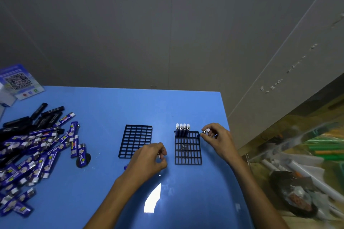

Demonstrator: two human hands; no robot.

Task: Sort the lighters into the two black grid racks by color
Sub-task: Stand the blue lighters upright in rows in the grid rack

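Two black grid racks lie on the blue table. The left rack (136, 140) has nothing in it. The right rack (188, 148) holds several blue lighters (182, 129) upright in its far row. My right hand (216, 138) pinches another blue lighter (204, 132) at the rack's far right corner, tilted toward the row. Between the racks, my left hand (149, 161) is curled around a blue lighter that is mostly hidden; only a blue end (125, 167) shows. A heap of blue lighters (31, 156) and black lighters (37, 117) lies at the left.
A card with a QR code (19, 81) stands at the table's far left corner. The table's right edge (232, 135) runs close to the right rack; beyond it, lower down, lies clutter with tubes and bags (301, 191). A grey wall stands behind.
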